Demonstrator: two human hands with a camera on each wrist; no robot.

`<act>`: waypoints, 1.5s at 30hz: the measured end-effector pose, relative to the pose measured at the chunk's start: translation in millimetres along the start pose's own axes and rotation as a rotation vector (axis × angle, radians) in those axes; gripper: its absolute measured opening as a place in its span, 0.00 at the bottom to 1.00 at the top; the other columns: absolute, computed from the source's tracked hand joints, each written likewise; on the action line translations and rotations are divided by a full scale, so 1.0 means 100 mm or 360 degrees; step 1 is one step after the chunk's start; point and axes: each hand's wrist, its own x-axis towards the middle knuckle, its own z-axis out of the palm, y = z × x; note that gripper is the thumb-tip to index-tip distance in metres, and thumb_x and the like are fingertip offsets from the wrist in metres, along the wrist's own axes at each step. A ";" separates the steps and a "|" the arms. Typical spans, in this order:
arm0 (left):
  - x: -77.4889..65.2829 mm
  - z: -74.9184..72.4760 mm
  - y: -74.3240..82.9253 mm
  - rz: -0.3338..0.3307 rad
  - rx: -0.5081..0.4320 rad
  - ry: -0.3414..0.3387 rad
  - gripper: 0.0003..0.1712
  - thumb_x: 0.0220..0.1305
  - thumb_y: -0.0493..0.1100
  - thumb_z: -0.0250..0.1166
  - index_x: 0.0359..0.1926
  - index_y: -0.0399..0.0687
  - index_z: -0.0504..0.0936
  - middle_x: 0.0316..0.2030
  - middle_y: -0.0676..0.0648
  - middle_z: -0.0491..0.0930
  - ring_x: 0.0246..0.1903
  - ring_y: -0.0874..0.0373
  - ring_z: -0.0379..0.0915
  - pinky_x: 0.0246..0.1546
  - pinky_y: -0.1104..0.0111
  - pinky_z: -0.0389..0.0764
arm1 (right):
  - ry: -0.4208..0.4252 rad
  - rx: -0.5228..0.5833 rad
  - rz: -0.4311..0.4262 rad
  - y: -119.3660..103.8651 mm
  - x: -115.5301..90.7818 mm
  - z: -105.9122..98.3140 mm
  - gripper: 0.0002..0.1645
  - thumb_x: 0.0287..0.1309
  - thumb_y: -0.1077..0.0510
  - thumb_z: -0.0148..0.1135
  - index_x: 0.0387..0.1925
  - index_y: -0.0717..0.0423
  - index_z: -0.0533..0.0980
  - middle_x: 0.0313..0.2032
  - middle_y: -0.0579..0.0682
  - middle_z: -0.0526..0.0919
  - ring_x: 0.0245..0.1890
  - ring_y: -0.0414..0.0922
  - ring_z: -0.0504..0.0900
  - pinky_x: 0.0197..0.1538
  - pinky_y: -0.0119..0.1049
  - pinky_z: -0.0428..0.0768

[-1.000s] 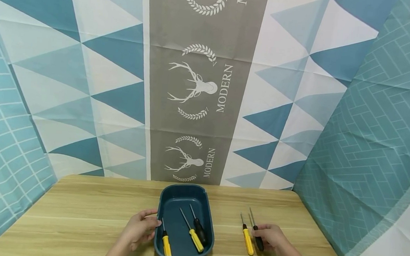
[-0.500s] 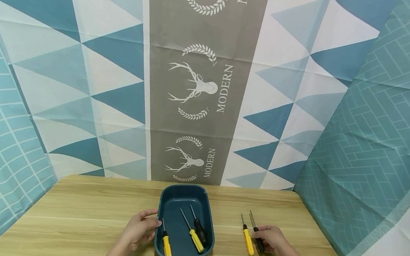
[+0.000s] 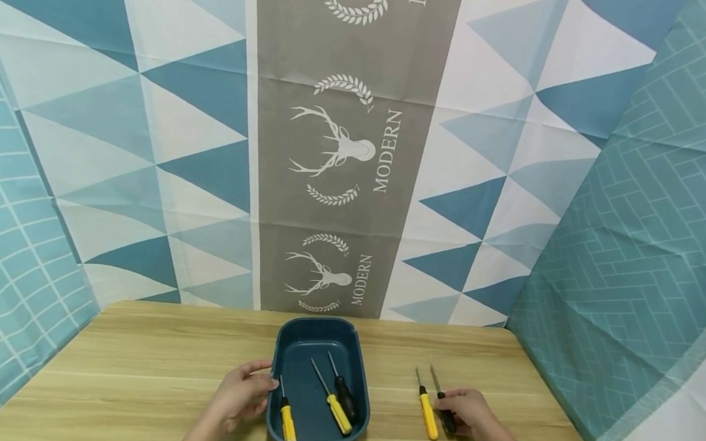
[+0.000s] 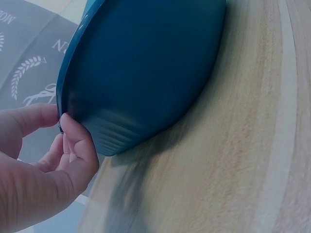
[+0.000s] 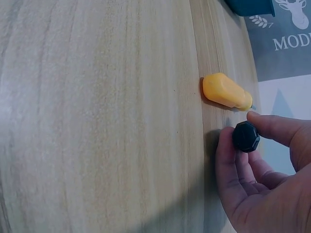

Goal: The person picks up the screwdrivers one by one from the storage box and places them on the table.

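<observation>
A dark blue tray (image 3: 356, 385) stands on the table, with my left hand (image 3: 245, 396) at its left side. In the left wrist view, thumb and fingers pinch the tray's rim (image 4: 60, 92). Inside lie a yellow-and-black screwdriver (image 3: 287, 422) at the left, a yellow-handled screwdriver (image 3: 338, 413) and a black-handled screwdriver (image 3: 345, 399) at the right. My right hand (image 3: 467, 409) holds another black screwdriver (image 3: 448, 422) by its handle, between thumb and fingers. Just left of it, apart, another yellow-and-black screwdriver (image 3: 428, 417) lies on the table; the right wrist view shows its yellow handle (image 5: 224, 90).
The wooden table (image 3: 152, 370) ends at a patterned cloth backdrop (image 3: 334, 144) behind the tray. Blue tiled cloth (image 3: 6, 258) hangs at the left, and teal cloth (image 3: 624, 301) at the right.
The black screwdriver in my right hand has shifted slightly toward me, its tip a little lower in the head view. My left hand and the tray stay in place.
</observation>
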 end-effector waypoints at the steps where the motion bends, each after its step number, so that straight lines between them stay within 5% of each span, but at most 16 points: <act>1: 0.00 0.00 0.00 -0.0002 0.0000 -0.0001 0.32 0.54 0.34 0.65 0.60 0.34 0.66 0.43 0.40 0.77 0.30 0.56 0.75 0.29 0.68 0.78 | 0.0003 -0.0004 -0.0002 0.00 0.00 0.00 0.20 0.50 0.59 0.67 0.43 0.68 0.75 0.35 0.58 0.78 0.32 0.47 0.77 0.33 0.38 0.80; 33: 0.00 -0.01 -0.01 0.0005 0.0002 -0.0045 0.34 0.56 0.36 0.64 0.62 0.34 0.64 0.37 0.46 0.78 0.32 0.55 0.75 0.29 0.68 0.77 | 0.0047 -0.0167 -0.0003 0.00 -0.03 -0.03 0.19 0.45 0.58 0.71 0.36 0.69 0.79 0.31 0.57 0.79 0.29 0.46 0.77 0.32 0.38 0.81; 45: 0.00 0.00 0.00 0.0011 0.0000 -0.0032 0.34 0.55 0.36 0.65 0.62 0.34 0.64 0.44 0.40 0.78 0.32 0.55 0.74 0.29 0.68 0.77 | 0.0102 -0.0267 -0.0018 0.03 -0.03 -0.04 0.17 0.44 0.57 0.70 0.33 0.66 0.80 0.27 0.54 0.78 0.26 0.45 0.76 0.28 0.37 0.79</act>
